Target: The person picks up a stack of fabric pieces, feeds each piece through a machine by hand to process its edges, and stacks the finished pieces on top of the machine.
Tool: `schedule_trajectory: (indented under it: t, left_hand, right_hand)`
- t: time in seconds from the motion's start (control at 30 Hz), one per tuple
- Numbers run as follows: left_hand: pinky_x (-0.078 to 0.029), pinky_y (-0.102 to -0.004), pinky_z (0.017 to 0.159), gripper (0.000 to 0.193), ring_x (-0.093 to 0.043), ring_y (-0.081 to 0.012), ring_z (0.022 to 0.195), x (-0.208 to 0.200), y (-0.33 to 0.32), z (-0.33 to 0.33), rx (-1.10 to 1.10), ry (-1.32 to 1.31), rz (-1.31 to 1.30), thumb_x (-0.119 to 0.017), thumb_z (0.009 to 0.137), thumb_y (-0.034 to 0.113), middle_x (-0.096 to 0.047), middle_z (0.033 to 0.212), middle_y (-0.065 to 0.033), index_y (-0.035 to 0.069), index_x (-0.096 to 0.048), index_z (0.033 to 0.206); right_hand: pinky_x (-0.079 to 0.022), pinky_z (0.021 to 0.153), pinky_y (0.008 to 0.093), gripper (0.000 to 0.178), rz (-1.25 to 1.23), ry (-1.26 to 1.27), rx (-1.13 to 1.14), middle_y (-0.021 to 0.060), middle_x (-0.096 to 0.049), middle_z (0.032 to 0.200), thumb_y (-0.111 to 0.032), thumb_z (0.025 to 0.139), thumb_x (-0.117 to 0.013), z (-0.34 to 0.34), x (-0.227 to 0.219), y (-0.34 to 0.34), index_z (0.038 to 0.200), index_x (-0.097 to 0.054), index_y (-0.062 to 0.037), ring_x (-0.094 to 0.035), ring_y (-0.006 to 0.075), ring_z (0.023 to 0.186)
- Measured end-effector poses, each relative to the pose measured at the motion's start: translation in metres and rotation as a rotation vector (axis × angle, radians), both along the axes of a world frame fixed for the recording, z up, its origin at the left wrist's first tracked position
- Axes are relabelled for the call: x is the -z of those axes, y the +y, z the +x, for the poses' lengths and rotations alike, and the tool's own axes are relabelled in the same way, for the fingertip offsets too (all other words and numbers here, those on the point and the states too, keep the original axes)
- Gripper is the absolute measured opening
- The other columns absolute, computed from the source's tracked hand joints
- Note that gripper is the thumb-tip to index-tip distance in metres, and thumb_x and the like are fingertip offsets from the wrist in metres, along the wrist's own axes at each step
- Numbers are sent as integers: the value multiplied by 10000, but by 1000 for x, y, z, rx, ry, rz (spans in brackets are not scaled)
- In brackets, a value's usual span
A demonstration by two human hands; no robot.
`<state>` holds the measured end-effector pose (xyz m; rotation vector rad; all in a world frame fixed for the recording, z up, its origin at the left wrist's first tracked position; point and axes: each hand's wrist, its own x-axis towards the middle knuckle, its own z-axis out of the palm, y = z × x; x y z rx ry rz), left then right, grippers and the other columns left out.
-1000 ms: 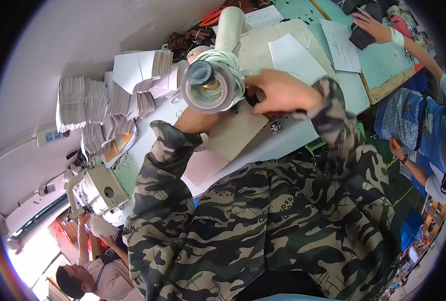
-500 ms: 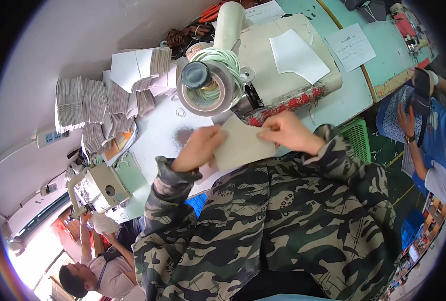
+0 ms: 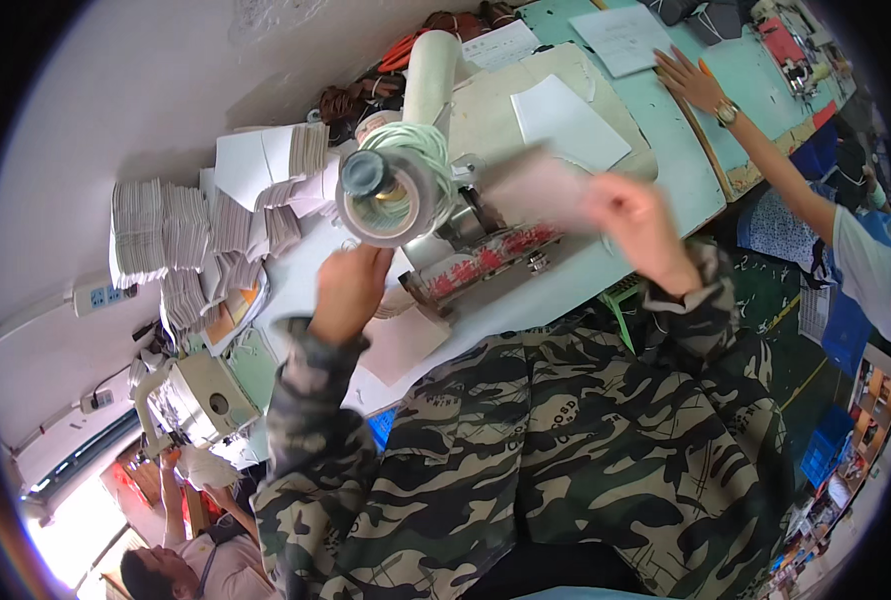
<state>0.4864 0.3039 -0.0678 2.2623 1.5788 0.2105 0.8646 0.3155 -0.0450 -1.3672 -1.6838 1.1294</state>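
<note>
My right hand [image 3: 633, 225] pinches the edge of a pale cut piece [image 3: 537, 190], which is blurred and held over the beige machine [image 3: 620, 150] with a worn red edge. My left hand [image 3: 350, 298] is closed just beside the wide ring-shaped roll [image 3: 427, 215]; whatever its fingertips hold, if anything, cannot be made out. Coiled pale green cord [image 3: 427, 150] and a dark round knob [image 3: 365, 174] sit at the roll. Below the machine's front arm, pinkish flat pieces [image 3: 405, 345] lie on the white tabletop. Another white cut piece [image 3: 570, 122] rests on the machine.
Tall stacks of cut pieces [image 3: 140, 235] stand at the left wall. A second machine [image 3: 205, 390] is at lower left, with a person working there. At right, another person's hand [image 3: 690, 82] touches a paper sheet [image 3: 620, 40]. A green crate [image 3: 620, 310] is beside my right sleeve.
Both hands held one piece between them; now only the right has it, farther up and right over the machine. My left hand moved left. The neighbour's arm reached onto the table.
</note>
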Motion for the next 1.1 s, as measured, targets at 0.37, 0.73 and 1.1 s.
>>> schedule_trajectory:
  t: [0.37,0.73,1.1]
  left_hand:
    - [-493,-401,643,212,-610,-273,792,23,-77,-41,198,219,68,-741,781,189,-608,901,-63,106,-618,932]
    - [-459,-275,632,154,-533,-83,681,-71,-14,-12,45,-552,-916,-648,912,123,-614,737,-25,-20,-676,965]
    - [-448,-275,719,209,-546,-83,785,-36,66,6,154,-189,-940,-639,929,244,-620,816,-22,55,-690,1004]
  right_hand:
    - [-533,728,396,311,37,-93,-291,158,-682,928,-206,810,-753,-74,16,-28,1038,-671,-13,-685,305,829]
    - [-561,728,342,378,-380,231,-459,197,-721,956,-249,866,-746,-98,8,-46,1047,-652,69,-728,217,863]
    - [-525,635,391,426,-232,-96,-404,123,-712,774,-364,788,-737,-69,-5,15,1032,-690,-17,-685,323,694]
